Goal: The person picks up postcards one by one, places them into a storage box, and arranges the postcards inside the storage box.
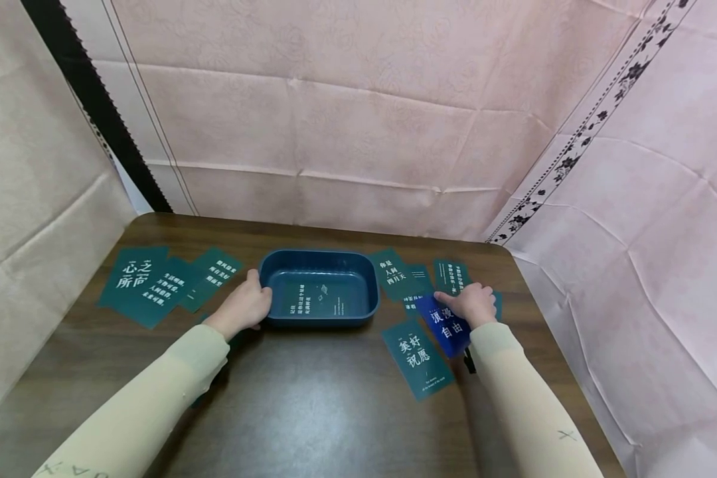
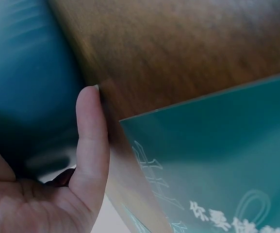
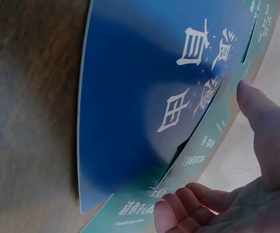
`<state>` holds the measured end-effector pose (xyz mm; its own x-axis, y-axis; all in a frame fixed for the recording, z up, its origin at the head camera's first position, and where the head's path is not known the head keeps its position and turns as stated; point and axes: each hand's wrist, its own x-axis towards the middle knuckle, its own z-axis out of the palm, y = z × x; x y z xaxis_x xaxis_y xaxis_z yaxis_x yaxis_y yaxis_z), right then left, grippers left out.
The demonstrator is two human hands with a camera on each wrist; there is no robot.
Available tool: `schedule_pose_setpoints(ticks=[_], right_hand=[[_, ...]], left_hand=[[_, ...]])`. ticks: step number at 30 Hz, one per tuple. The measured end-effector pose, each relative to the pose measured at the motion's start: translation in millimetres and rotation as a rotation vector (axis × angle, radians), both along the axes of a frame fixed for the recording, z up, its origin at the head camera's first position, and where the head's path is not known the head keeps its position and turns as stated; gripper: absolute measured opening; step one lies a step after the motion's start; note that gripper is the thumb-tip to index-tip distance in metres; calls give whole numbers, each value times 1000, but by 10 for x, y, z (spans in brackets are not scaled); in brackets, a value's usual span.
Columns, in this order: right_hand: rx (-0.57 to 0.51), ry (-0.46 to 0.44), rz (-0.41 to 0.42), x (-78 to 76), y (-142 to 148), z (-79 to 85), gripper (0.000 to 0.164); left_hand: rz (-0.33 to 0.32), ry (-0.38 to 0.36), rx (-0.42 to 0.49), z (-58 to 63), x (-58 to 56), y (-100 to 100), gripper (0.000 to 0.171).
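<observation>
My left hand (image 1: pixel 243 305) holds the left rim of a dark blue rectangular tray (image 1: pixel 319 322). In the left wrist view one straight finger (image 2: pixel 92 131) shows beside the tray's blue wall (image 2: pixel 28 63); the other fingertips are hidden. A green card (image 1: pixel 313 304) with white writing lies inside the tray. On the right, my right hand (image 1: pixel 475 304) is over a blue card (image 1: pixel 445 328); its thumb reaches toward the card's top edge. The right wrist view shows the thumb and loosely bent fingers spread apart beside the blue card (image 3: pixel 130 97), with a gap between them.
Overlapping green cards (image 1: pixel 155 285) lie left of the tray, and a green card (image 2: pixel 217 145) is near the left hand. More green cards (image 1: pixel 394 272) lie right of it, one green card (image 1: pixel 418 358) nearer the front. Pinkish cloth (image 1: pixel 334 133) hangs behind the wooden table (image 1: pixel 311 411).
</observation>
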<state>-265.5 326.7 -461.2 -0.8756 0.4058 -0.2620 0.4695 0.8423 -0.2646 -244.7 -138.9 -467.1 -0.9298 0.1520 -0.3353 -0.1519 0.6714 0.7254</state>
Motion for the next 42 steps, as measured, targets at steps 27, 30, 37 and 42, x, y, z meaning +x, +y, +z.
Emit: schedule_pose_setpoints(ticks=[27,30,37,42], right_hand=[[25,-28,-64,-31,86,-78,121],[26,-13,-71,-42,103,-78,120],[26,-23,-73,-50,95,-116,119],[36,-22,-97,-59,81,-132,117]], left_hand=[[16,-3,4,8,19,7,64],[14,0,7,24,12,17,64],[23,-13,-7,6,27,10,65],[30,-14,6,-32,40,1,64]])
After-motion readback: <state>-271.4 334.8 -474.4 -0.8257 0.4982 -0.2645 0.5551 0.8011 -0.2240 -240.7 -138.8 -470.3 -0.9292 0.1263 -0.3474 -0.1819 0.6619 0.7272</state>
